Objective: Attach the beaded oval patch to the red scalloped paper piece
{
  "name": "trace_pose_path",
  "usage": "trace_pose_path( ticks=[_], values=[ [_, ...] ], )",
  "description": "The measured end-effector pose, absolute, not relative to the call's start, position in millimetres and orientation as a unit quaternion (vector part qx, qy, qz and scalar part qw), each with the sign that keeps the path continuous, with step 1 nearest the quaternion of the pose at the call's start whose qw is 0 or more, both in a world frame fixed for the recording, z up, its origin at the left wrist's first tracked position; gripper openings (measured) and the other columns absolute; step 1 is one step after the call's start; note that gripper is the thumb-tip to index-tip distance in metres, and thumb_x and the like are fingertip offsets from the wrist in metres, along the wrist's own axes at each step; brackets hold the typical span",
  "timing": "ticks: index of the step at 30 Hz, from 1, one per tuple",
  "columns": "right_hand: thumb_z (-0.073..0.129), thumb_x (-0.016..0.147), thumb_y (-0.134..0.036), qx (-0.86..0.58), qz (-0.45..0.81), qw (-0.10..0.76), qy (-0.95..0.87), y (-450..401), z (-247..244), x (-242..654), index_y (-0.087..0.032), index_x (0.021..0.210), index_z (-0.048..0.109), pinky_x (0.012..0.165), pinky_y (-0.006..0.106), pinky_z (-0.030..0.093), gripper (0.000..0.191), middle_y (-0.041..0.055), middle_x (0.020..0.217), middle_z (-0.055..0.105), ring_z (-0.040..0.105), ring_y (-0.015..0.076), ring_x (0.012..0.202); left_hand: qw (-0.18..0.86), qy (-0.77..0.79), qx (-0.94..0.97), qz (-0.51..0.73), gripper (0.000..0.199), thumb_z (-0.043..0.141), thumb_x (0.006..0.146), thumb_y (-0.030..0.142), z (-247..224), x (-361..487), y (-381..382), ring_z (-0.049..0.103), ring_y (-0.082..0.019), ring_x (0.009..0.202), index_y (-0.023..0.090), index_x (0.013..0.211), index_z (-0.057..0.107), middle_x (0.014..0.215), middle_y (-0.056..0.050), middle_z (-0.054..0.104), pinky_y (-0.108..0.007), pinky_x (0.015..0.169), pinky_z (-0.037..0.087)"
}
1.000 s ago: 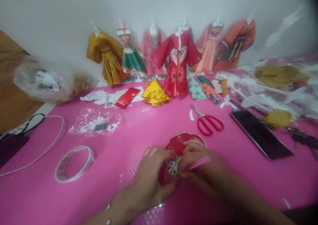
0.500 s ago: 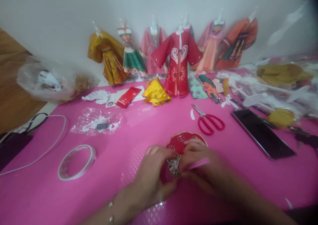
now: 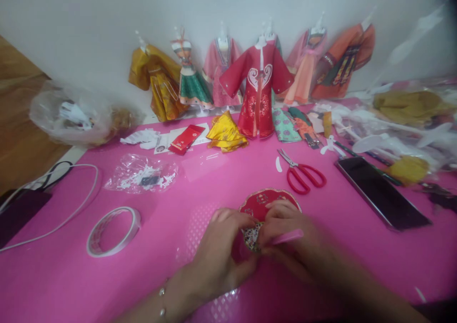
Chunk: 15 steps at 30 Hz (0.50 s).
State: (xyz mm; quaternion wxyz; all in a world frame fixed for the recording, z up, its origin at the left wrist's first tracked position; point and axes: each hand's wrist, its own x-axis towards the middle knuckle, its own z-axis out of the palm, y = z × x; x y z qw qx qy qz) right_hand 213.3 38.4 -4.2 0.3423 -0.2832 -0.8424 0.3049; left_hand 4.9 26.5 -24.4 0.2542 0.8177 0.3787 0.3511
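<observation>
My left hand (image 3: 217,254) and my right hand (image 3: 285,239) meet at the near middle of the pink table (image 3: 200,190). Together they pinch a small red paper garment piece (image 3: 262,201) with a gold-edged fan shape and a patterned black-and-white part (image 3: 252,236) between the fingertips. A pink strip (image 3: 285,237) lies across my right fingers. The lower part of the piece is hidden under both hands.
Red scissors (image 3: 303,175) and a dark phone (image 3: 382,192) lie to the right. A tape roll (image 3: 113,224) and a clear bag of white cutouts (image 3: 143,175) sit left. Several paper doll dresses, among them a red robe (image 3: 257,90), stand along the wall. A white cable (image 3: 60,194) runs at far left.
Both hands stay on the paper piece with only tiny finger shifts. The view has drifted slightly, moving everything a little rightward.
</observation>
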Motion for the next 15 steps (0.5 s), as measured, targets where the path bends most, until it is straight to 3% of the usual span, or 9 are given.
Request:
trace_pose_path(
  ticks=[8, 15],
  values=[
    [0.055, 0.092, -0.015, -0.283, 0.307, 0.368, -0.831, 40.3, -13.5, 217.3, -0.022, 0.093, 0.058, 0.083, 0.037, 0.043, 0.008, 0.0004, 0.085, 0.064, 0.055, 0.0180, 0.085, 0.250, 0.377, 0.816, 0.359, 0.042, 0.067, 0.075, 0.012, -24.6, 4.9, 27.9, 0.058, -0.023, 0.090, 0.023, 0.112, 0.050, 0.101, -0.006, 0.064, -0.041, 0.079, 0.047],
    [0.061, 0.091, -0.018, -0.357, 0.336, 0.445, -0.750, 40.3, -31.9, 221.8, -0.024, 0.100, 0.060, 0.076, 0.033, 0.048, 0.011, 0.0022, 0.092, 0.063, 0.060, 0.0192, 0.089, 0.253, 0.377, 0.810, 0.372, 0.043, 0.065, 0.077, 0.010, -27.4, 3.3, 29.4, 0.059, -0.023, 0.094, 0.024, 0.115, 0.049, 0.104, -0.006, 0.064, -0.041, 0.081, 0.049]
  ],
)
